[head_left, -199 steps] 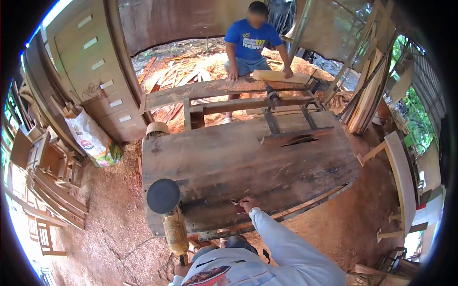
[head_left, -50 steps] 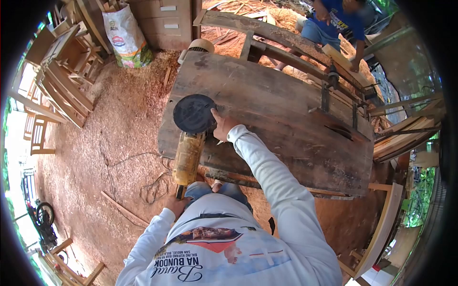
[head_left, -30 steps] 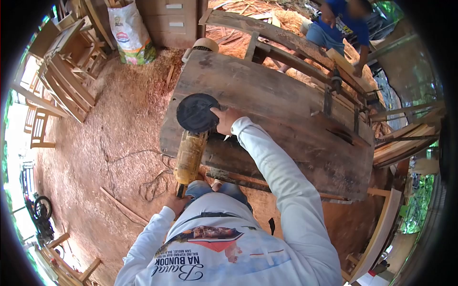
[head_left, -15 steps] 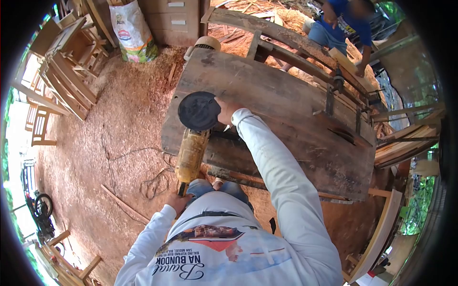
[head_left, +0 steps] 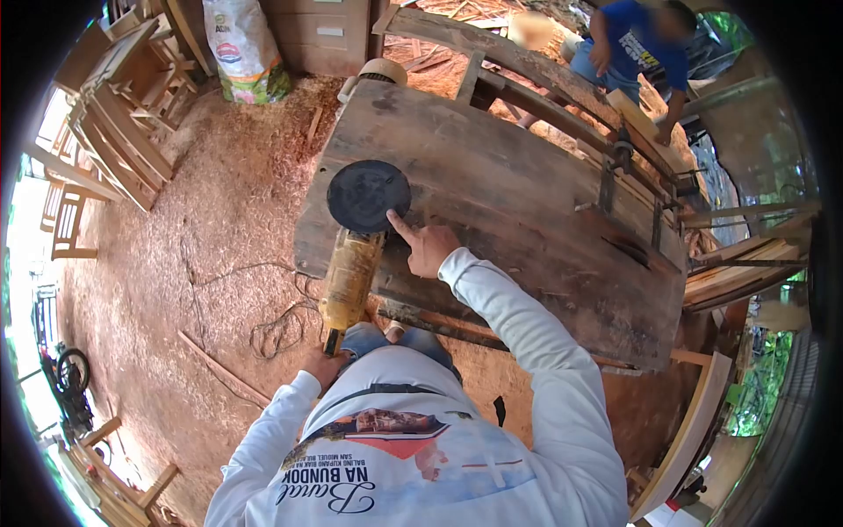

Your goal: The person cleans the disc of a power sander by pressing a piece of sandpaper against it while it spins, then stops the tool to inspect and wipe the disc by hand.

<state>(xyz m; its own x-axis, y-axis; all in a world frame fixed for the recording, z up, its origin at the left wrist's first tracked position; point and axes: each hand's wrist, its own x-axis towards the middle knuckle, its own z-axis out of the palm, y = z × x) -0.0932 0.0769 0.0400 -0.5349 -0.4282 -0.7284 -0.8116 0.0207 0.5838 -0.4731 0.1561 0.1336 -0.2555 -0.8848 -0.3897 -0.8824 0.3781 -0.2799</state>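
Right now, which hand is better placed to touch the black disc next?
Probably the right hand: its index finger is at the edge of the black disc. The left hand holds the handle of the yellow tool, farther away.

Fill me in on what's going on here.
A person's left hand grips the rear end of a yellow power tool, close to the waist. Its black disc faces up, over the near left part of a wooden table. The right hand points its index finger at the disc's edge, seemingly touching it. Across the table, someone in a blue shirt has an arm by a piece of wood.
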